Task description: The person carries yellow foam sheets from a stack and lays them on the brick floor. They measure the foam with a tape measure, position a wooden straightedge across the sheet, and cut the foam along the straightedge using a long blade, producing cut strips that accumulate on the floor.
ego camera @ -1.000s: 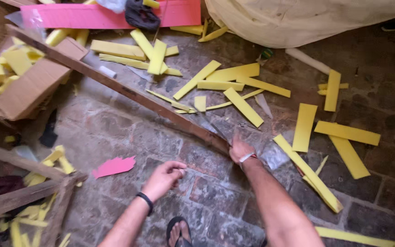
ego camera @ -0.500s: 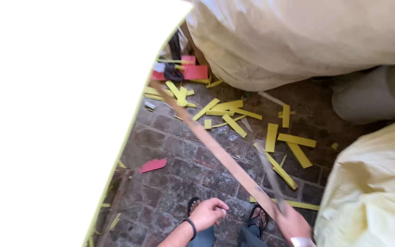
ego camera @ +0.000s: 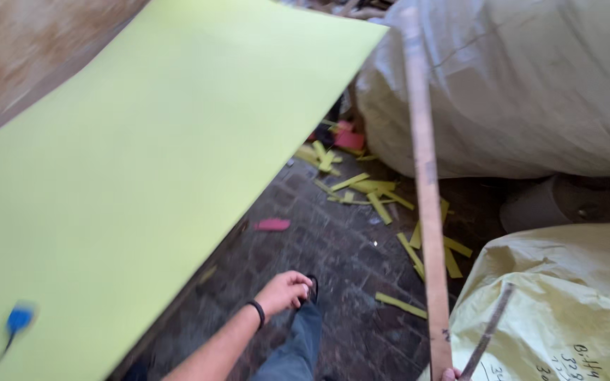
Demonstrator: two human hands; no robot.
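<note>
The wooden slat [ego camera: 425, 183] stands nearly upright, gripped at its foot by the right hand [ego camera: 450, 375], barely visible at the bottom edge. The left hand [ego camera: 285, 291] hangs loosely curled, empty, above the brick floor [ego camera: 333, 247], beside a big yellow-green sheet [ego camera: 150, 176]; yellow strips [ego camera: 361, 187] lie scattered beyond.

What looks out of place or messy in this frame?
Yellow offcut strips and a pink scrap lie strewn across the brick floor. A big yellow-green sheet tilts across the left of the view. The right hand, barely visible at the bottom edge, holds a long wooden slat upright; the left hand hangs empty.
</note>
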